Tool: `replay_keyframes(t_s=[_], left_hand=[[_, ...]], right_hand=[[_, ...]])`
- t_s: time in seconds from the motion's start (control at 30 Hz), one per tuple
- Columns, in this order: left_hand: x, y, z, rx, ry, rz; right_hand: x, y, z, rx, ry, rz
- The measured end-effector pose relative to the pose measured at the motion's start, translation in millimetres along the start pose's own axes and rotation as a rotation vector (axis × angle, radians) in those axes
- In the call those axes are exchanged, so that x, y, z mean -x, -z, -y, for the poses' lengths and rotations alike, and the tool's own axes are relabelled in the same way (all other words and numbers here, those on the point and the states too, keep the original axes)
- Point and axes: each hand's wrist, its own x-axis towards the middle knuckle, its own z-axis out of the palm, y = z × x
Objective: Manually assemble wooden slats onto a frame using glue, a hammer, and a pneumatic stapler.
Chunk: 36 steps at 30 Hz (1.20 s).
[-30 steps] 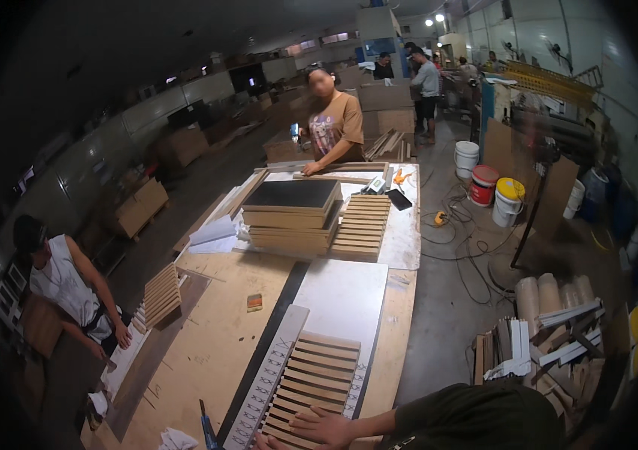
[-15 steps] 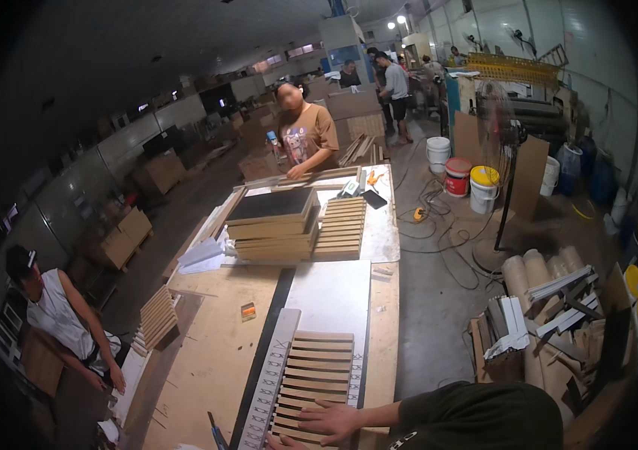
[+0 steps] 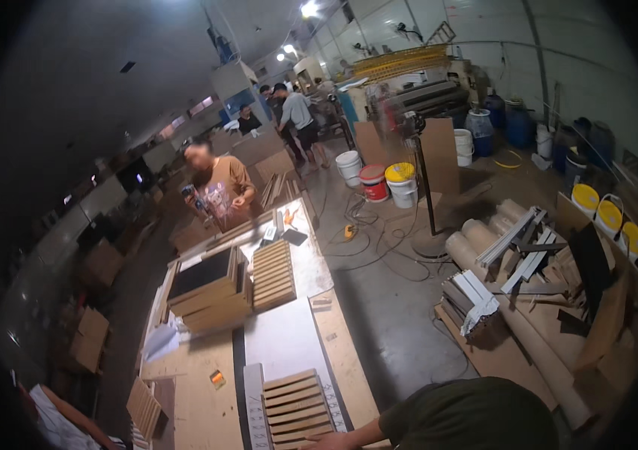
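Note:
A slatted wooden panel point(image 3: 296, 409) lies at the near end of a long workbench point(image 3: 199, 390), beside a white perforated strip point(image 3: 255, 405). My right hand point(image 3: 322, 442) reaches onto the panel's near edge from a dark green sleeve point(image 3: 469, 416). The picture's lower edge cuts off most of the hand, so its fingers are hidden. My left hand is out of view. Farther along the bench stand a stack of flat wooden panels with a dark top point(image 3: 210, 296) and a second slatted panel point(image 3: 272, 274).
A person in a tan shirt point(image 3: 221, 191) stands at the bench's far end; another person point(image 3: 56, 420) crouches at lower left. Cables point(image 3: 364, 232) and buckets point(image 3: 373, 182) lie on the floor to the right. Cardboard tubes and offcuts point(image 3: 514, 262) are piled at right.
The view has swung to the right and tilted, pushing the bench toward the left and the hand down to the lower edge. My hand stays on the near slatted panel.

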Motion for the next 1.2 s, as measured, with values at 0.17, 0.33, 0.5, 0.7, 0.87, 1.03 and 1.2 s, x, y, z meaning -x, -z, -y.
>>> replay_keyframes(t_s=[0.17, 0.33, 0.5, 0.7, 0.87, 1.03, 1.2], left_hand=[[-5.2, 10.6, -4.7, 0.018, -0.023, 0.166], [-5.6, 41.9, -19.6, -0.033, 0.087, 0.212], [2.1, -21.5, 23.6, 0.002, 0.015, 0.056], [-5.5, 14.9, -4.6, 0.02, 0.108, 0.24], [-8.0, 42.8, -23.1, 0.078, 0.213, 0.419], [-10.6, 56.7, -31.1, 0.005, 0.207, 0.438], [-8.6, 43.6, -22.5, 0.001, 0.13, 0.287]], right_hand=[[14.6, -13.2, -11.3, -0.025, -0.101, -0.042], [10.0, 0.0, 2.5, 0.002, -0.077, 0.0], [6.3, 4.8, 4.7, -0.015, -0.065, -0.015], [9.7, -0.6, -2.6, -0.013, -0.047, -0.066], [10.4, -1.2, -0.7, -0.027, -0.046, -0.07], [9.7, -2.6, -1.9, -0.024, -0.042, -0.07], [8.9, -4.2, -3.4, -0.023, -0.038, -0.09]])
